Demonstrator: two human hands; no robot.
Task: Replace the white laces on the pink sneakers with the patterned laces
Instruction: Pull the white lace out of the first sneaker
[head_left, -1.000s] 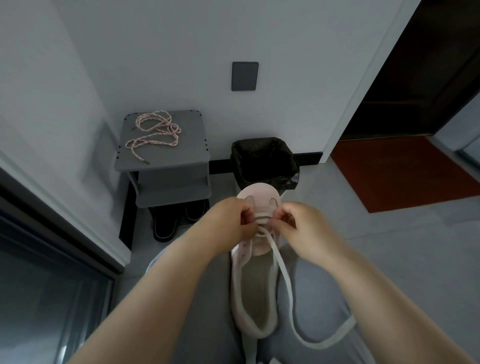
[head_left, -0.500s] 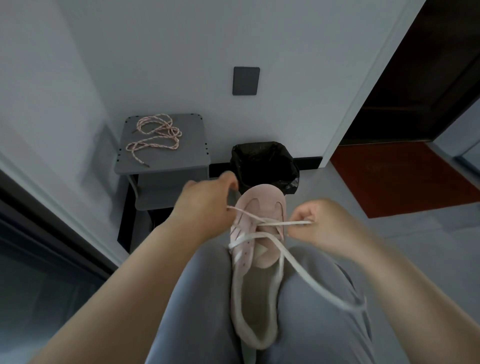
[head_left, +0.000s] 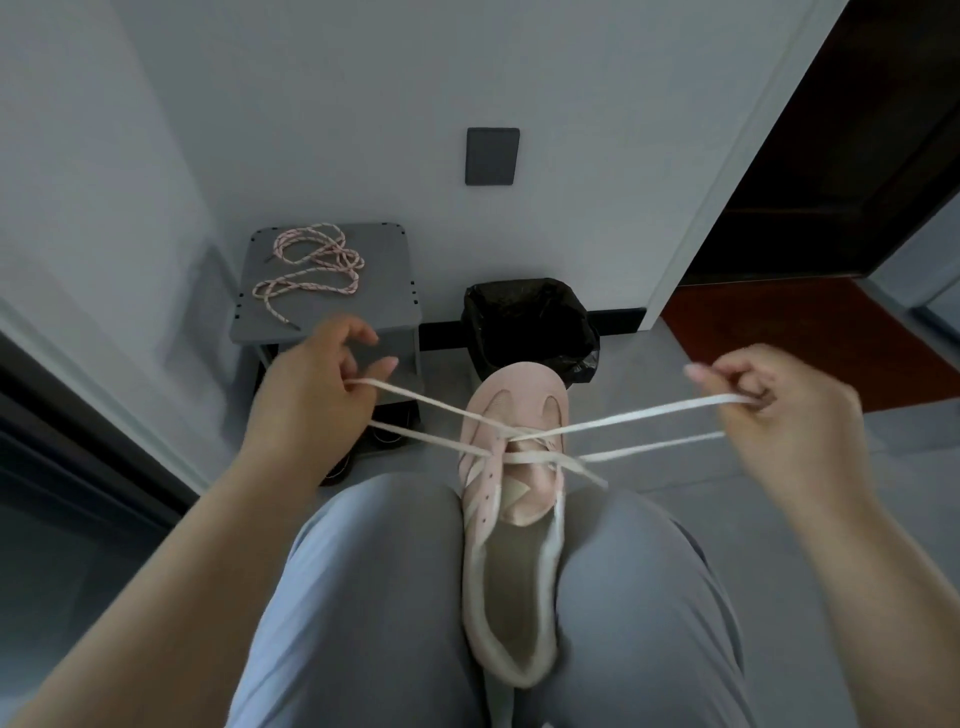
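Note:
A pink sneaker (head_left: 514, 410) lies wedged between my knees, toe pointing away from me. Its white lace (head_left: 639, 418) is stretched out to both sides from the eyelets near the toe. My left hand (head_left: 317, 389) pinches the lace strands at the left of the shoe. My right hand (head_left: 779, 410) grips the strands far out to the right. The patterned pink-and-white laces (head_left: 311, 270) lie coiled on the grey stool (head_left: 384, 291) ahead on the left.
A black-lined waste bin (head_left: 524, 322) stands just beyond the shoe's toe. Dark shoes (head_left: 384, 436) sit under the stool's lower shelf. A red mat (head_left: 779, 332) lies in the doorway at the right; a wall runs along the left.
Both hands have moved apart from the shoe's middle, pulling the white lace out sideways through the eyelets. The lace loop that hung over my right thigh is now drawn taut.

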